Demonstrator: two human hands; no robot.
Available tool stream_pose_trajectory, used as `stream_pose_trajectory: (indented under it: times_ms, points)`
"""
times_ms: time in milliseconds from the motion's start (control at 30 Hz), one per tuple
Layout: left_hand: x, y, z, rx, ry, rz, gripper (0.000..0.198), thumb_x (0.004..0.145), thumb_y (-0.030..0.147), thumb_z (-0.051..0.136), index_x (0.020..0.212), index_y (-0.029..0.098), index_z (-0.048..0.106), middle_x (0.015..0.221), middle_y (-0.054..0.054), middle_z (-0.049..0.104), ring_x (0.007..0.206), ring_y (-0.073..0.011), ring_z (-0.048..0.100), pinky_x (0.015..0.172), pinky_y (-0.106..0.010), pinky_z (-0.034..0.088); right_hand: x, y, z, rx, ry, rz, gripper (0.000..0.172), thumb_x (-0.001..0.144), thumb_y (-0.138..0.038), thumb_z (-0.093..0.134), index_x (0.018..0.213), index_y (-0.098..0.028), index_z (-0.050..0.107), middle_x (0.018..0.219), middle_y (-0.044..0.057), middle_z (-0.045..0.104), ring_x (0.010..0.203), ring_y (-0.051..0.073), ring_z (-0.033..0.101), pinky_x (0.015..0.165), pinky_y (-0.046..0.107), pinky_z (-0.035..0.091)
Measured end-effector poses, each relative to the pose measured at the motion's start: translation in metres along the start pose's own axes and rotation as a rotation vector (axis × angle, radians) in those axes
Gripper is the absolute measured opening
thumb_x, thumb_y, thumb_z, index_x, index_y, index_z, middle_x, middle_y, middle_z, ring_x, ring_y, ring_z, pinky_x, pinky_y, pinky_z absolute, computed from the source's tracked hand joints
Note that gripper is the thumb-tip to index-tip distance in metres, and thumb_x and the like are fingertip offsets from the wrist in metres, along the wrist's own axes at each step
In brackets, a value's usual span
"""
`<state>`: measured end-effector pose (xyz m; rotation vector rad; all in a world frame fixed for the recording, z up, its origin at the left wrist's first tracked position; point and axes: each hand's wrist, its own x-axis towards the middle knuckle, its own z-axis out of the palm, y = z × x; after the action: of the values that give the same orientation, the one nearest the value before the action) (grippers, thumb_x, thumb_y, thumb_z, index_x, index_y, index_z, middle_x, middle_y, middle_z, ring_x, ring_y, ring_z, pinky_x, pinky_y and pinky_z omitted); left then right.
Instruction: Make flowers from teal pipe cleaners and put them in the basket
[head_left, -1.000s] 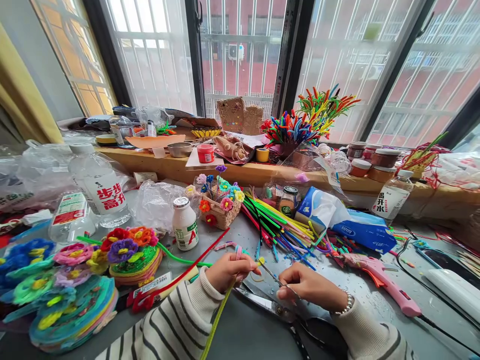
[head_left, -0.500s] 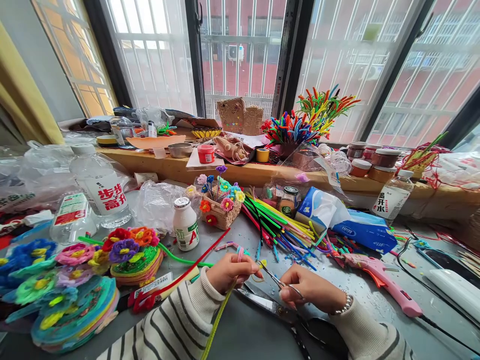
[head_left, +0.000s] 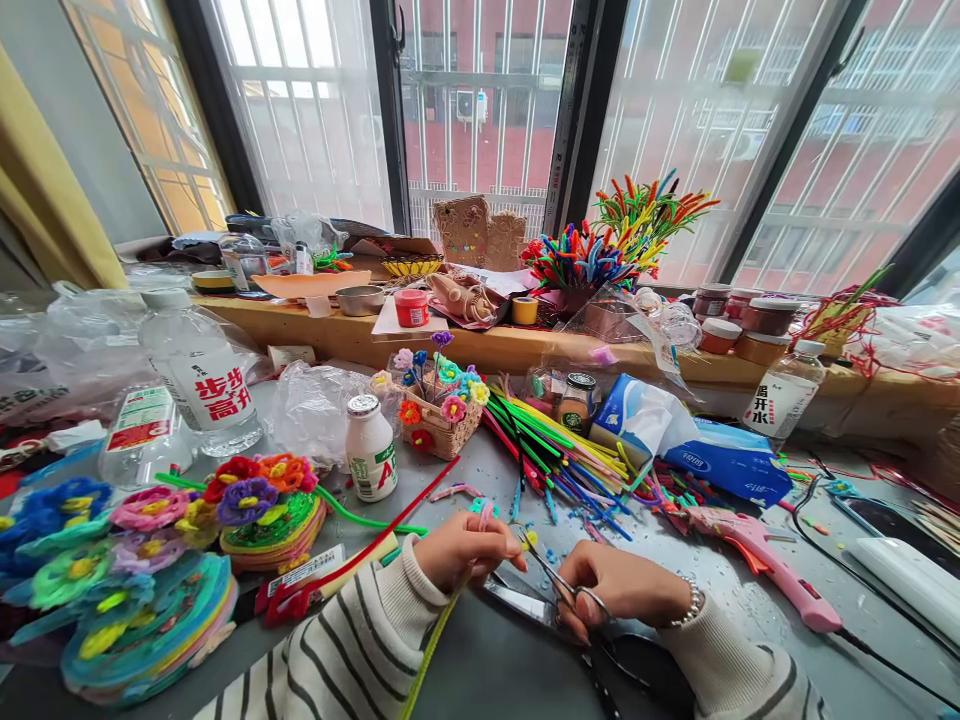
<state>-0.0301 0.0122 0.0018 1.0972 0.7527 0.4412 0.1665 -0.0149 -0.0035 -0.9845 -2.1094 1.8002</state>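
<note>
My left hand (head_left: 466, 552) is closed, thumb against fingers, on a yellow-green pipe cleaner (head_left: 433, 640) that trails down past the striped cuff. A pink and teal fuzzy piece (head_left: 486, 510) shows just above its knuckles; whether it is attached cannot be seen. To the right, my right hand (head_left: 611, 585) grips small metal scissors (head_left: 553, 575), fingers in the loops, blades pointing up and left close to the left fingertips. By the blade tips shows a small yellow bit (head_left: 531, 538). Under the hands lie larger scissors (head_left: 517, 603) with dark handles.
Pipe cleaners (head_left: 555, 445) spread behind the hands, near a flower basket (head_left: 450, 430) and a white bottle (head_left: 371, 450). A pink glue gun (head_left: 780, 575) with its cord lies right. Finished fuzzy flowers (head_left: 247, 505) crowd the left. Jars and pots stand on the wooden sill (head_left: 495, 350).
My right hand has shifted slightly down, and the scissors' tips have drawn a little away from the left fingertips. More teal shows above my left hand, which stays nearly in place.
</note>
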Motion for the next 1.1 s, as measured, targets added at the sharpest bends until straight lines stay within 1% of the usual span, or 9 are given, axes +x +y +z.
stream_pose_trajectory:
  times_ms: [167,300,400,467,567,633,800,967,1100]
  points:
    - [0.0004,0.0001,-0.0013,-0.017,0.038,0.000,0.017,0.054,0.027,0.057,0.056,0.010,0.061,0.024,0.010,0.027,0.026,-0.0013,0.017,0.034,-0.022,0.008,0.0011,0.0016,-0.0003,0.060,0.152,0.041,0.039,0.059,-0.047,0.053,0.045,-0.011,0.050,0.039,-0.005,0.040,0.038,0.004,0.028,0.038,0.019,0.017]
    - [0.0005,-0.0003,-0.0020,-0.011,0.029,0.008,0.018,0.056,0.027,0.057,0.057,0.010,0.061,0.024,0.010,0.026,0.026,-0.0015,0.015,0.035,-0.023,0.007,0.0003,-0.0005,0.0003,0.086,0.138,0.022,0.038,0.060,-0.046,0.054,0.044,-0.011,0.049,0.039,-0.005,0.041,0.037,0.003,0.028,0.037,0.019,0.017]
    - [-0.0002,0.0008,-0.0009,-0.009,0.039,0.001,0.018,0.055,0.028,0.057,0.056,0.010,0.061,0.024,0.010,0.025,0.026,-0.0014,0.015,0.035,-0.022,0.007,-0.0007,-0.0025,-0.0002,0.054,0.154,0.010,0.043,0.062,-0.049,0.050,0.043,-0.011,0.049,0.036,-0.006,0.036,0.036,0.003,0.027,0.037,0.019,0.017]
    - [-0.0012,0.0024,0.0006,-0.009,0.041,-0.004,0.018,0.053,0.029,0.058,0.055,0.011,0.061,0.024,0.010,0.026,0.026,-0.0013,0.015,0.034,-0.022,0.007,-0.0008,-0.0029,-0.0013,0.029,0.131,0.000,0.044,0.061,-0.052,0.049,0.044,-0.011,0.048,0.037,-0.006,0.036,0.037,0.003,0.028,0.038,0.019,0.018]
    - [-0.0028,0.0044,0.0026,0.007,0.017,0.005,0.018,0.053,0.028,0.058,0.054,0.010,0.061,0.024,0.009,0.027,0.026,-0.0013,0.018,0.034,-0.021,0.008,-0.0003,-0.0021,-0.0035,0.004,0.008,-0.032,0.047,0.056,-0.058,0.049,0.049,-0.011,0.050,0.045,-0.004,0.044,0.043,0.005,0.034,0.041,0.019,0.021]
    - [-0.0033,0.0045,0.0028,0.015,0.007,0.012,0.018,0.055,0.027,0.057,0.055,0.010,0.062,0.024,0.010,0.026,0.026,-0.0014,0.019,0.034,-0.021,0.009,0.0000,-0.0013,-0.0048,-0.002,-0.021,-0.043,0.048,0.057,-0.058,0.047,0.050,-0.011,0.051,0.048,-0.003,0.046,0.045,0.005,0.035,0.042,0.019,0.022]
    - [-0.0011,0.0018,0.0006,-0.010,0.055,0.013,0.017,0.056,0.027,0.056,0.056,0.010,0.061,0.024,0.010,0.025,0.026,-0.0012,0.015,0.035,-0.022,0.007,0.0001,-0.0017,-0.0066,0.037,0.135,0.058,0.037,0.059,-0.045,0.055,0.045,-0.011,0.047,0.040,-0.006,0.039,0.039,0.003,0.029,0.039,0.019,0.018]
    - [0.0013,-0.0010,0.0000,-0.005,0.088,0.025,0.017,0.057,0.027,0.056,0.057,0.010,0.061,0.025,0.010,0.025,0.026,-0.0016,0.016,0.035,-0.022,0.008,0.0044,-0.0028,-0.0046,0.082,0.209,0.076,0.038,0.057,-0.041,0.059,0.038,-0.012,0.043,0.033,-0.008,0.031,0.035,0.002,0.023,0.035,0.019,0.013]
    - [0.0007,-0.0009,-0.0006,0.007,0.086,0.022,0.019,0.058,0.028,0.055,0.059,0.011,0.061,0.027,0.010,0.026,0.027,-0.0016,0.015,0.035,-0.022,0.007,0.0065,-0.0003,-0.0041,0.089,0.229,0.076,0.039,0.057,-0.042,0.058,0.038,-0.012,0.042,0.032,-0.008,0.033,0.034,0.002,0.023,0.034,0.019,0.012]
